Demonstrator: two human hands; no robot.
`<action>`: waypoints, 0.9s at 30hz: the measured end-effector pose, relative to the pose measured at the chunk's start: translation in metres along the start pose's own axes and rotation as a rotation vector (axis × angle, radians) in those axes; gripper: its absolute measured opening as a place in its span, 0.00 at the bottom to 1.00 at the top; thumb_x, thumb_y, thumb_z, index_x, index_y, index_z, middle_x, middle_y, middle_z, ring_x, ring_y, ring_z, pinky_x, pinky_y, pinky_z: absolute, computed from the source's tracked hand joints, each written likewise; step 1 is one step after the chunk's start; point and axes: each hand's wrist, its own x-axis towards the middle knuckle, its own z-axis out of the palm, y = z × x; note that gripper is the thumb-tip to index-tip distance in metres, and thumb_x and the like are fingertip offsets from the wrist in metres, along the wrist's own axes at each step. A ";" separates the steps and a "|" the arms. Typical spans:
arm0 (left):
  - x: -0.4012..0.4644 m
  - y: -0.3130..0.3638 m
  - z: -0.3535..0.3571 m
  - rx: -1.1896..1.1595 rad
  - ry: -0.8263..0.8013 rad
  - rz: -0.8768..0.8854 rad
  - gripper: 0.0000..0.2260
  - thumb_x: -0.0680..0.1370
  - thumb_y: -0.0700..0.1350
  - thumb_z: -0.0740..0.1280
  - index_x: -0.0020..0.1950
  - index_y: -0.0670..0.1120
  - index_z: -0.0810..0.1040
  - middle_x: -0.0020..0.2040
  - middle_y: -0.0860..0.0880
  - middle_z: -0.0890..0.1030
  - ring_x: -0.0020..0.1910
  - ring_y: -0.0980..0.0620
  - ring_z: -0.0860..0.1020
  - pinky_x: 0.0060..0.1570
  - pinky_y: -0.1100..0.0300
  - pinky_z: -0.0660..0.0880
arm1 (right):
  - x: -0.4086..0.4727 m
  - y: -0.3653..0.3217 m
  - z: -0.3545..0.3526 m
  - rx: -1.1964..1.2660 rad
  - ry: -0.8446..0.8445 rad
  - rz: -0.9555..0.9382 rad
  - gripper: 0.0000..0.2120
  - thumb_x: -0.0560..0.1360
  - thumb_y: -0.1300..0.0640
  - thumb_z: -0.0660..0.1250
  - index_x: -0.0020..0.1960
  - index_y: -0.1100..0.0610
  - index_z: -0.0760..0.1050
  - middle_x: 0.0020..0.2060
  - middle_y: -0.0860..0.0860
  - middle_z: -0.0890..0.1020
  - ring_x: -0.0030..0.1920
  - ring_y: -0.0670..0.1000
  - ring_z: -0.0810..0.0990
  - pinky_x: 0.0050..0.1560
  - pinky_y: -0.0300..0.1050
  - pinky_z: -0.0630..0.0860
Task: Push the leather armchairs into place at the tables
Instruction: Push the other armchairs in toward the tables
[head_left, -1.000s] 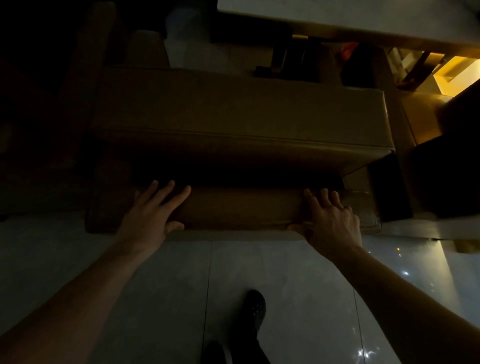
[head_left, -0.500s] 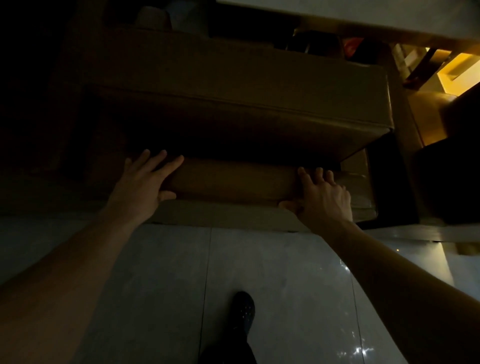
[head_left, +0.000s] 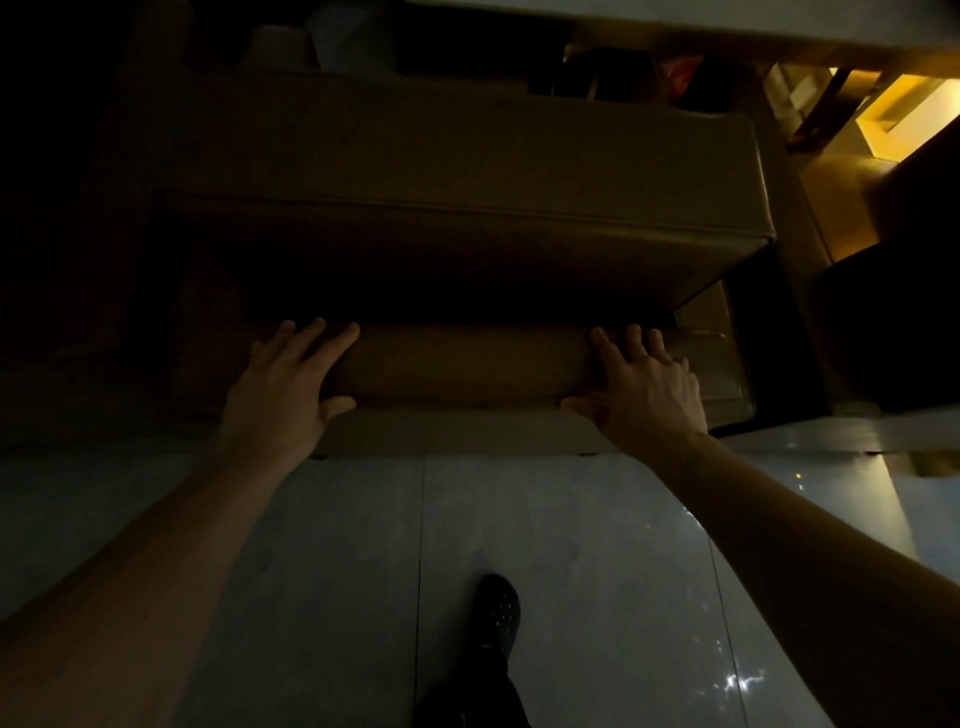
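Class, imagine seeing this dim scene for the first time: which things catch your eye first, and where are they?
Two bare hands, left hand and right hand, lie flat on the top of the backrest of a brown leather armchair at centre. A bright yellow glow burns at upper right, beyond the table edge.

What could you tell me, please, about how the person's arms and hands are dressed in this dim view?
Both forearms are bare as far as the frame shows, with no sleeves in view. The left hand and right hand wear no gloves, and I can see no watch, ring or bracelet, though the light is poor.
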 end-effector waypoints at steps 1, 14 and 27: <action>-0.002 0.001 0.001 -0.003 -0.001 0.000 0.35 0.75 0.54 0.71 0.78 0.57 0.58 0.77 0.44 0.63 0.76 0.38 0.58 0.70 0.36 0.61 | -0.002 0.001 0.000 0.005 -0.003 0.003 0.47 0.72 0.26 0.59 0.80 0.48 0.46 0.79 0.60 0.53 0.78 0.65 0.51 0.71 0.69 0.63; 0.002 -0.004 -0.001 -0.011 -0.060 0.021 0.36 0.75 0.54 0.70 0.79 0.58 0.56 0.79 0.46 0.59 0.77 0.38 0.54 0.69 0.34 0.61 | 0.006 0.001 -0.003 -0.007 -0.077 -0.006 0.48 0.71 0.27 0.60 0.81 0.48 0.42 0.79 0.62 0.49 0.78 0.68 0.47 0.72 0.72 0.59; 0.017 0.002 0.002 0.002 -0.024 0.031 0.35 0.76 0.54 0.69 0.79 0.56 0.55 0.79 0.44 0.58 0.77 0.37 0.54 0.71 0.34 0.58 | 0.023 0.009 0.001 0.016 0.001 0.024 0.48 0.70 0.27 0.64 0.80 0.46 0.48 0.78 0.59 0.57 0.77 0.65 0.54 0.70 0.70 0.62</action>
